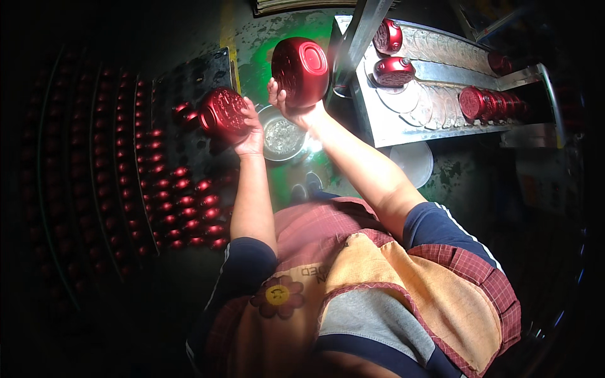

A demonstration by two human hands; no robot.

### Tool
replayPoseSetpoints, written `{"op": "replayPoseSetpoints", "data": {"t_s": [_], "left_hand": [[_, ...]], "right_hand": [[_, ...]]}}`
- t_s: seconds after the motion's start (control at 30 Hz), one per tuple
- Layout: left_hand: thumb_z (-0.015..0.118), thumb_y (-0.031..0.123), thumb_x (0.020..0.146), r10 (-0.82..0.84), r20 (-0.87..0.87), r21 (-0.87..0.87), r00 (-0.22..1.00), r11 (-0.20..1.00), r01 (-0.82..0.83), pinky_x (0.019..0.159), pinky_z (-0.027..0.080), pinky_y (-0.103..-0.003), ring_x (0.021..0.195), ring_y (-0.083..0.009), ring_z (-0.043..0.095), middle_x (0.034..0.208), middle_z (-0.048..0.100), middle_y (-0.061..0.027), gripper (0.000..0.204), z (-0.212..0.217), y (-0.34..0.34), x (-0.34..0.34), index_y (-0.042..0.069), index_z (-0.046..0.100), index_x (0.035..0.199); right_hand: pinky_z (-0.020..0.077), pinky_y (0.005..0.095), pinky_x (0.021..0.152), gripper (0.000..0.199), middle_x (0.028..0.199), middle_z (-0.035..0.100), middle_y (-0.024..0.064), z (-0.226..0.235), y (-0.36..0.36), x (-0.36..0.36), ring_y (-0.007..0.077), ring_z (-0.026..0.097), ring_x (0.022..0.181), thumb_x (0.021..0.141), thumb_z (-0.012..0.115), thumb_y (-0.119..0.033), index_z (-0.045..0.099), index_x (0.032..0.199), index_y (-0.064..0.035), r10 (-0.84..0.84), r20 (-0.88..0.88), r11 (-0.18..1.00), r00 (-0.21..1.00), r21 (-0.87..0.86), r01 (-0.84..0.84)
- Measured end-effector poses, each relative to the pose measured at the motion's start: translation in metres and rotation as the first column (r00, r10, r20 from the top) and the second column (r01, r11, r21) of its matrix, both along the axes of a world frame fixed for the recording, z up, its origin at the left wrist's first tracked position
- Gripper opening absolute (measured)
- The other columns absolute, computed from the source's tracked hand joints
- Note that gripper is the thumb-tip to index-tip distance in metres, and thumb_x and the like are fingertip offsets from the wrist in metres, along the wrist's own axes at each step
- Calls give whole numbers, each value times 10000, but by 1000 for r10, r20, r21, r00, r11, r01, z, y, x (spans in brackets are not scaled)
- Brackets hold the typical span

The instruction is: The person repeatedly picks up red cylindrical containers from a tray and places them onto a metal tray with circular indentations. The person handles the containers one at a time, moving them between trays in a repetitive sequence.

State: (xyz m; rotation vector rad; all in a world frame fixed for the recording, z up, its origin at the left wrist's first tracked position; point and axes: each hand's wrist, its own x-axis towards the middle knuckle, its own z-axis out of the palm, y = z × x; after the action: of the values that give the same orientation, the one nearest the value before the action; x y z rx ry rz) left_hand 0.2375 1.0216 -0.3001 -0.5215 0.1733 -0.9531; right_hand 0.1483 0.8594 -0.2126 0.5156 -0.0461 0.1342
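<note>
Near one basin (282, 156), two hands (249, 140) (305, 116) hold two red vessels (220, 116) (291, 72).

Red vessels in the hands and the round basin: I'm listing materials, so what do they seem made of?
Left red vessel and right red vessel: probably metal with a glossy metallic-red coating, given the bright glints; coated glass or plastic stays possible.

Round basin: perhaps bare metal, from its silvery-grey, shiny rim; pale plastic isn't ruled out.

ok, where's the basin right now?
Head view, upper half, just left of centre: the basin shows between the left hand and the right hand, left of the bench.
</note>
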Motion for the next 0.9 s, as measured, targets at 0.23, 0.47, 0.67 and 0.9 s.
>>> {"op": "replayPoseSetpoints", "data": {"t_s": [0.23,0.47,0.67,0.9], "left_hand": [[682,359,853,76,135,194,988,976,-101,718,566,-395,1060,-341,605,1386,479,-231,699,-4,17,15,23,416,1406],[490,374,979,-258,622,735,739,516,-439,1025,464,-509,1279,-327,506,1487,430,-126,613,30,45,-84,106,334,1508],[602,227,837,-489,602,791,631,474,-386,1073,418,-513,1294,-333,474,1426,453,-154,728,99,-105,-215,81,315,1489],[575,31,867,-724,682,576,104,444,-686,1053,405,-328,1260,-229,486,1410,457,-136,605,156,-392,-350,68,434,1454]], "right_hand": [[566,388,736,480,1036,666,141,1,-25,-25,287,649,902,909,586,-510,610,1159,-101,-6,-35,974,999,-227,-2],[431,416,1084,543,1363,535,130,-2,-164,-269,249,531,1252,937,554,-228,421,1433,-49,-629,-417,631,655,-766,118],[452,352,1020,451,1236,572,114,42,-347,-433,229,560,1135,850,693,-172,604,1291,-129,-932,224,-359,284,-676,-644],[448,375,1018,514,1302,444,199,12,-525,-440,362,515,1200,790,704,-96,650,1257,-303,-865,426,-441,265,-396,-805]]}}
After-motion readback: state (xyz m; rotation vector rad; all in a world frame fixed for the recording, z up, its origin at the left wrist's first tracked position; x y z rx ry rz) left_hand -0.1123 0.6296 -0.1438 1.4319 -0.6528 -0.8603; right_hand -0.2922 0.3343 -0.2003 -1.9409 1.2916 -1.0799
